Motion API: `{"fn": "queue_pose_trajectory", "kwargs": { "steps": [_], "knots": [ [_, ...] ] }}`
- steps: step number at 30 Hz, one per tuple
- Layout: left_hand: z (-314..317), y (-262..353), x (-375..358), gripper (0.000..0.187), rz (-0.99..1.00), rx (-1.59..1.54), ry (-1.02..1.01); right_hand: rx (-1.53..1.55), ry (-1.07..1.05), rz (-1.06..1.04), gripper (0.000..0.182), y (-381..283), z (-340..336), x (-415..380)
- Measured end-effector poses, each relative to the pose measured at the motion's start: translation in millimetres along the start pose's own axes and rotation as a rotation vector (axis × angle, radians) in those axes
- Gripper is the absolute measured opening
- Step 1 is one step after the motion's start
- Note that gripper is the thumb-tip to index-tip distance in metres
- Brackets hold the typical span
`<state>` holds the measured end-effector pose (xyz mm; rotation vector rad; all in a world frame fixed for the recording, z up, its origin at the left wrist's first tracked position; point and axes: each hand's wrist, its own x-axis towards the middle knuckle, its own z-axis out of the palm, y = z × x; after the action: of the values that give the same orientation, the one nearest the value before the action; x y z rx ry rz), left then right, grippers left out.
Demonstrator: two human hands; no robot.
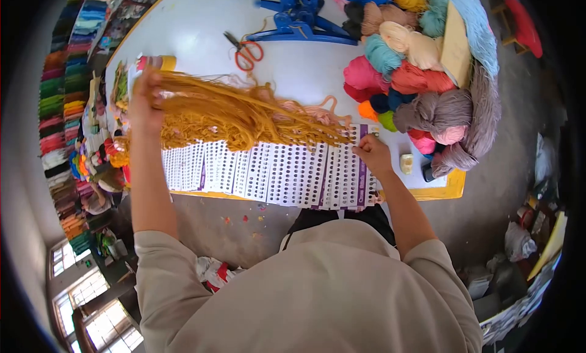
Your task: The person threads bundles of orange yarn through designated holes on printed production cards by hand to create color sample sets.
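Note:
Long golden-yellow yarn strands [226, 109] stretch across white punched cards [274, 176] that lie overlapping along the table's near edge. At the left end my left hand [146, 102], blurred by motion, has its fingers closed round the strands. My right hand [371, 154] pinches at the right end of the row, beside the last card with a purple stripe; what is between its fingertips is too small to make out. Strand ends hang through holes at the cards' upper edge. Pale pink yarn [311, 112] lies behind the golden strands.
Red-handled scissors [246, 55] lie behind the yarn. A blue metal stand [296, 20] is at the back. Many coloured skeins [421, 66] are heaped at the right, with a small jar [406, 163] in front. Yarn racks [61, 109] line the left wall.

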<state>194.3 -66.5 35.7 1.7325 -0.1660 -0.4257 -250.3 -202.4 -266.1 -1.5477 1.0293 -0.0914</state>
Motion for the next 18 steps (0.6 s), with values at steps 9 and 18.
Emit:
{"fn": "queue_pose_trajectory", "kwargs": {
  "steps": [9, 18],
  "knots": [
    [-180, 165, -59, 0.047, 0.888, 0.028, 0.252, -0.215, 0.08, -0.179, 0.012, 2, 10, -12],
    [-353, 196, -223, 0.039, 0.893, -0.131, 0.226, -0.785, -0.172, -0.71, 0.032, -92, 64, -23]
  ]
}}
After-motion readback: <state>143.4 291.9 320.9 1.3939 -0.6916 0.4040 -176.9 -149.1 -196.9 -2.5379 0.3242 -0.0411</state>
